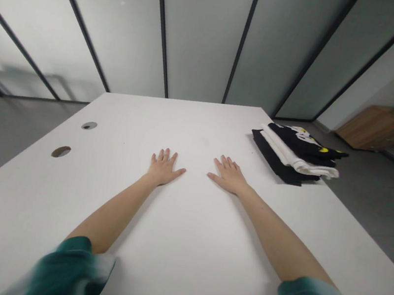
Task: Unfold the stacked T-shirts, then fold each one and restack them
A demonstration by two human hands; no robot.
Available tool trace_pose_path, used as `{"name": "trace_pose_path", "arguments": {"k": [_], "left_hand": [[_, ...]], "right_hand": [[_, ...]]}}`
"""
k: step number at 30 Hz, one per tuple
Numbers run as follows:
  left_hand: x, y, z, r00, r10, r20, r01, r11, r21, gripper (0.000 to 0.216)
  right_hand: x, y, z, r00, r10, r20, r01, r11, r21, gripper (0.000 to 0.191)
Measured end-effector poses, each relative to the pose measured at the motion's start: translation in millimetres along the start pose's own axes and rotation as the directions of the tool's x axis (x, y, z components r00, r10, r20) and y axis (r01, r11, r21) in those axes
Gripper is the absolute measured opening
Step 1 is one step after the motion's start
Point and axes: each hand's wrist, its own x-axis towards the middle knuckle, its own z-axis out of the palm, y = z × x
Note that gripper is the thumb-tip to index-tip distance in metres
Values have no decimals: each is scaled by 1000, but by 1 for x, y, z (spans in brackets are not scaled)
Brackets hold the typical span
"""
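My left hand [164, 167] lies flat on the white table [174, 243], palm down, fingers spread and thumb pointing inward. My right hand [229, 175] rests the same way a short distance to its right, fingers apart. Neither hand holds anything. To the right of my right hand, a stack of folded clothes lies at the table's right edge. On top is a black garment [295, 142] with a white and yellow print. A white garment [285, 155] sits under it, and another black garment [273, 158] is at the bottom.
Two round holes, a far one [89, 125] and a nearer one [61, 151], pierce the tabletop near its left edge. Frosted glass panels [206, 39] with dark frames stand behind the table. A wooden cabinet [383, 128] is on the floor at the far right.
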Motion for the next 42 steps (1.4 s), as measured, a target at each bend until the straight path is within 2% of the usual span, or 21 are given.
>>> {"name": "trace_pose_path", "arguments": {"k": [19, 39, 42], "left_hand": [[0, -1, 0, 1000, 5, 3, -5, 1000, 8, 93], [-6, 5, -4, 1000, -3, -14, 3, 999, 44, 87], [-18, -1, -4, 997, 77, 16, -77, 997, 28, 78]], "right_hand": [[1, 0, 3, 1000, -3, -13, 3, 1000, 24, 92], [-2, -7, -6, 1000, 2, -16, -2, 999, 35, 88], [-2, -7, -5, 1000, 0, -31, 2, 999, 47, 87]]}}
